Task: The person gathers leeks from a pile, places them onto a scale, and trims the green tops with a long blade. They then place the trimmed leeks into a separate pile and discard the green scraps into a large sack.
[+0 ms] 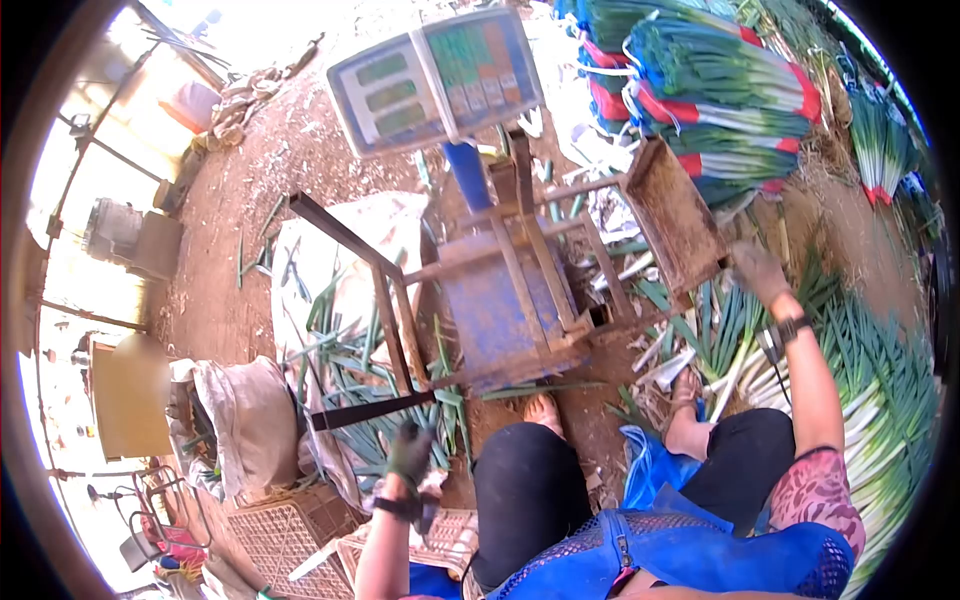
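Observation:
My right hand (758, 273), in a greyish glove, is beside the outer corner of a rusty metal tray (678, 215) and over the green tops of loose leeks (735, 325). Its fingertips are at the tray's edge, and I cannot tell whether they grip anything. My left hand (410, 455), in a dark glove, hangs low with its fingers apart, just below the black end bar (372, 410) of a rusty metal frame (400, 320). The tray is joined to this frame, which lies across the blue platform (500, 300) of a scale with a display (435, 85).
Bundled leeks (720, 95) with red bands are piled at upper right. More leeks (880, 430) cover the ground at my right. A stuffed sack (245, 425) and plastic crates (300, 520) stand at left. Cut leaves (345, 370) litter a pale sheet (355, 235).

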The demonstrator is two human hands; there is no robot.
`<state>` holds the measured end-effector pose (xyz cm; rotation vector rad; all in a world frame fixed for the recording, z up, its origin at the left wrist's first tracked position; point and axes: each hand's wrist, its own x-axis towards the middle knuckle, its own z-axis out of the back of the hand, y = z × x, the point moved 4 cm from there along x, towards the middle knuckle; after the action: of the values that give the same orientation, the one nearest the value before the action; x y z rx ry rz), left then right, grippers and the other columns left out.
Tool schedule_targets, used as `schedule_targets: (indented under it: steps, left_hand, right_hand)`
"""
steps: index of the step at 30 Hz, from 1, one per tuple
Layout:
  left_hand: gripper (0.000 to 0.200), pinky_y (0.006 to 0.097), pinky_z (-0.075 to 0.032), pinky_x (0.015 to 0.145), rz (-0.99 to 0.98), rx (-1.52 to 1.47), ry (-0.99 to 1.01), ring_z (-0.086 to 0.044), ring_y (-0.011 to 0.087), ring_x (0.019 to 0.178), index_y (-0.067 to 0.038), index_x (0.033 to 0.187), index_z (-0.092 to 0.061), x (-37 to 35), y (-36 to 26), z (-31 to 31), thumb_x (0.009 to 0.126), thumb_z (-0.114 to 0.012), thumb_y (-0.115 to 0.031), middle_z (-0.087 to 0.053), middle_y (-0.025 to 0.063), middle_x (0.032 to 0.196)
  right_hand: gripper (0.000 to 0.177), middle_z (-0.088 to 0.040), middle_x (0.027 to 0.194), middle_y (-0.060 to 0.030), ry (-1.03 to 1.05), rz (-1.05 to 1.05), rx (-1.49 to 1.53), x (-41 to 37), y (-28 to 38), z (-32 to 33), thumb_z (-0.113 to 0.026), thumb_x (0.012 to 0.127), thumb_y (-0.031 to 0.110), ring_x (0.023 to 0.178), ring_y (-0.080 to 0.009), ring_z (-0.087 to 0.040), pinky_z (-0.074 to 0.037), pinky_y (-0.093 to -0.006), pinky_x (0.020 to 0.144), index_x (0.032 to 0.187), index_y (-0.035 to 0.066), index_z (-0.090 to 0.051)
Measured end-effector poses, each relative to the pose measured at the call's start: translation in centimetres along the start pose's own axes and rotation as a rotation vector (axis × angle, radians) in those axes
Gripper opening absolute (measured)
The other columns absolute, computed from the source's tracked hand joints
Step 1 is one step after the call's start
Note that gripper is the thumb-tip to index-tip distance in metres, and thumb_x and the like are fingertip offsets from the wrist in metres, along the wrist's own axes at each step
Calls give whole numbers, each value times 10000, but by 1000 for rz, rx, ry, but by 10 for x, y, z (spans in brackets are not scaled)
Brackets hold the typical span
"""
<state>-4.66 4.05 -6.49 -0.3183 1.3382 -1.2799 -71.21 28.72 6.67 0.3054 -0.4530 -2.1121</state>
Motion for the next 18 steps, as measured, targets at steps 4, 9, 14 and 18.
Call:
schedule_targets:
  steps: [4,9,14,18]
  left_hand:
    - [421,289,-470,951,-67,-50,374,-581,157,1089,6,1296,-552,-83,-108,-39,961,-639,-233,-635,88,1180]
    - [538,427,-361,1091,-805,257,785,-456,320,1314,-30,1376,-488,-120,-214,-92,946,-608,-331,-528,190,1355]
    - [627,516,-302,1122,-1118,735,831,-380,389,1351,-136,1425,-458,-130,-218,-139,906,-601,-457,-462,172,1420]
    - [635,517,-312,1113,-1168,729,876,-388,399,1340,-124,1421,-453,-132,-216,-158,905,-597,-464,-464,177,1417]
  right_hand:
    - [375,-623,809,-70,124,-182,149,-75,-43,-12,-568,951,381,656,-155,-618,-510,-316,608,943,10,-621]
    - [336,-657,853,-96,284,-540,419,-126,37,31,-598,912,292,710,-187,-674,-554,-315,596,995,-31,-645]
    - [332,-653,814,-83,145,-681,418,-169,8,42,-600,905,299,684,-161,-664,-542,-293,569,993,-18,-647]
    - [297,-652,782,-74,126,-752,240,-232,-25,47,-590,911,291,636,-159,-649,-529,-307,536,960,4,-648]
